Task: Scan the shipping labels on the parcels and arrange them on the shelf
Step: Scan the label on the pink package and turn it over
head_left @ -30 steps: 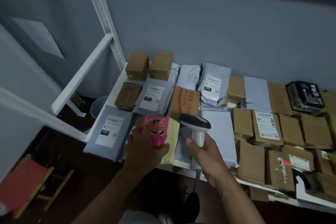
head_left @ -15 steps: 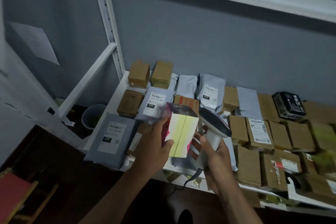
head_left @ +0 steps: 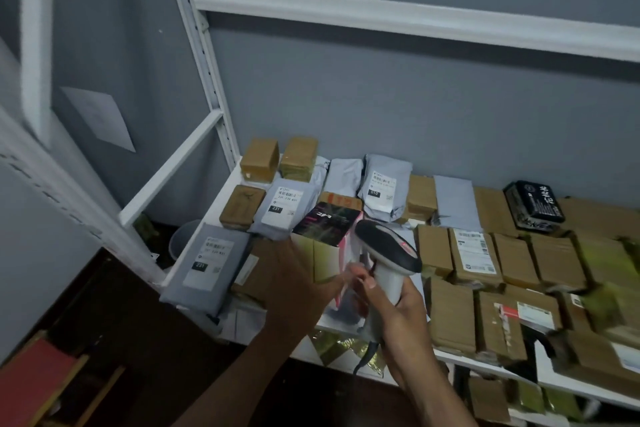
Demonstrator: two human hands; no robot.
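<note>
My left hand [head_left: 294, 274] holds a small pink and yellow parcel box [head_left: 327, 236] above the front of the white shelf [head_left: 221, 194]; its dark printed top faces up. My right hand [head_left: 394, 302] grips the handle of a white and black barcode scanner [head_left: 388, 250], whose head sits just right of the box. A thumb and finger of the right hand touch the box's pink lower edge. The box hides the parcels behind it.
Grey mailer bags [head_left: 207, 263] and brown cardboard parcels [head_left: 474, 256] cover the shelf, with a black box [head_left: 533, 204] at the back right. A white upright [head_left: 204, 55] and upper shelf rail [head_left: 415, 17] frame it. A bin [head_left: 181, 239] and red stool [head_left: 34, 381] stand at the left below.
My left hand has tipped the box so its dark top now faces up, and lifted it slightly. The scanner stays close to its right. The view has tilted upward.
</note>
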